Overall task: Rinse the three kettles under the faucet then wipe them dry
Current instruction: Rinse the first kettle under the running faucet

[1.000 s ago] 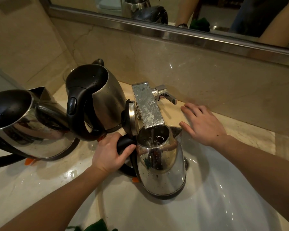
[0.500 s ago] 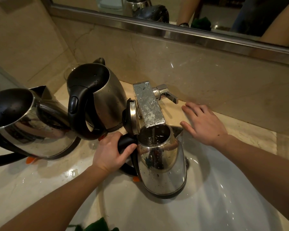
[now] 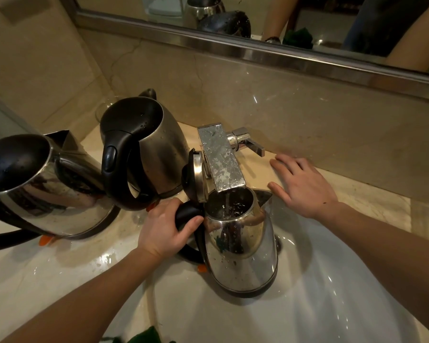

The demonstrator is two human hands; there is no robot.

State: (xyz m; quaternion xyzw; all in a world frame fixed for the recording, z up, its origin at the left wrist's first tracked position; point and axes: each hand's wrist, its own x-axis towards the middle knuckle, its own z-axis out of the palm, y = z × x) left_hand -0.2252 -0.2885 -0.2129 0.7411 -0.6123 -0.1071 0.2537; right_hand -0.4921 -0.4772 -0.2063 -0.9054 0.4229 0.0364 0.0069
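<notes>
Left hand [image 3: 164, 229] was clamped around the black handle of the shiny steel kettle with its lid flipped open [image 3: 240, 243]. That kettle sat upright in the white basin [image 3: 332, 305], mouth right under the square chrome faucet spout [image 3: 219, 158], thin stream running in. Right hand [image 3: 305, 186] lay flat on the beige marble counter [image 3: 371, 201] beside the faucet, fingers spread, gripping nothing. Brushed steel kettle with black lid [image 3: 146, 149] and mirror-polished steel kettle with black lid [image 3: 37, 184] stood on the counter to the left, lids down, wet. Green cloth [image 3: 146, 336] showed at the bottom edge.
</notes>
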